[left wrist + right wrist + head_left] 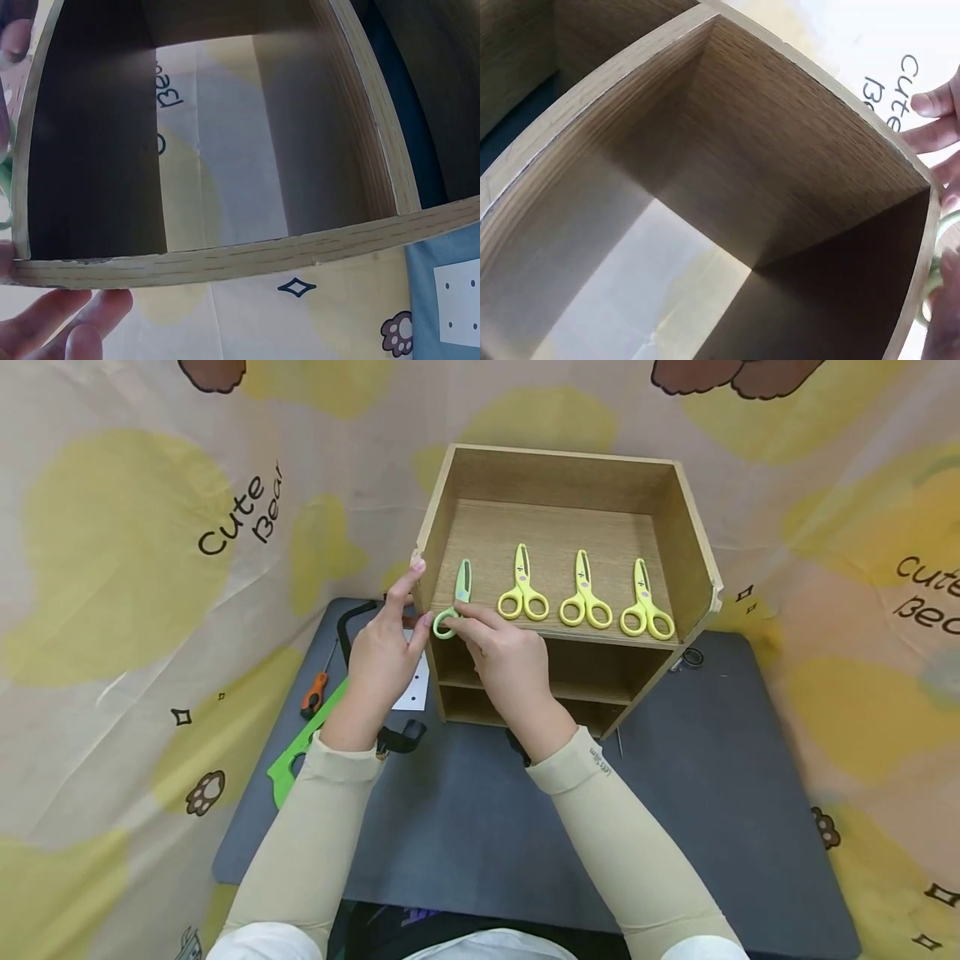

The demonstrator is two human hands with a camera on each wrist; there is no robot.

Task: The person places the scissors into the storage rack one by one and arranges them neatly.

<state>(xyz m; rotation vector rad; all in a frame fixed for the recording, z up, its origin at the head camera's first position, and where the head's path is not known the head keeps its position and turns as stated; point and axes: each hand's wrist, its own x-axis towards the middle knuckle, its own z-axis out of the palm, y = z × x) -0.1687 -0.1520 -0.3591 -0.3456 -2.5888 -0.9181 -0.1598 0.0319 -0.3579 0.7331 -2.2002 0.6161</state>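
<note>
A pair of light green scissors (462,578) lies at the left end of the wooden shelf unit's (555,518) top, blade pointing to the back. My right hand (513,660) pinches its handle, and the fingers hide the right loop. My left hand (381,660) rests at the unit's front left corner, a finger against the side panel and the thumb near the green loop. To the right stand three yellow scissors (522,578) in a row, all pointing back. In the left wrist view, left fingers (105,311) touch the outer side of the panel.
Left of the unit lie a green-handled saw (300,756), an orange screwdriver (315,693) and a white sheet with dots (414,687). A small dark ring-shaped item (692,657) lies at right on the grey table (675,793). Below the top are open compartments (705,150).
</note>
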